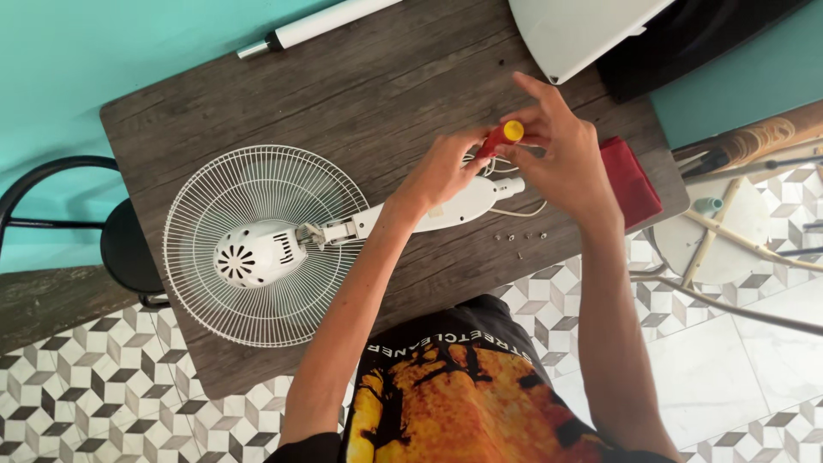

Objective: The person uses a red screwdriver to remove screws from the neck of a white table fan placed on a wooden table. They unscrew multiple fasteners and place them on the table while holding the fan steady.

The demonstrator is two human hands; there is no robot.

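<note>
A white fan lies face down on the dark wooden table [283, 94], its round wire guard [225, 193] and motor housing [253, 254] at the left, its white neck [463, 204] running right. A red screwdriver with a yellow cap [500, 137] stands over the neck's right end. My right hand [561, 146] grips its handle from the right. My left hand [446, 167] pinches the shaft lower down and rests on the neck. White wires [523, 210] loop out beside the neck.
Several small screws [519, 239] lie near the table's front edge. A red cloth [630, 180] sits at the right edge, a white panel [574, 30] and a white pole [321, 23] at the back. A black stool [129, 244] stands left, a white stool [720, 231] right.
</note>
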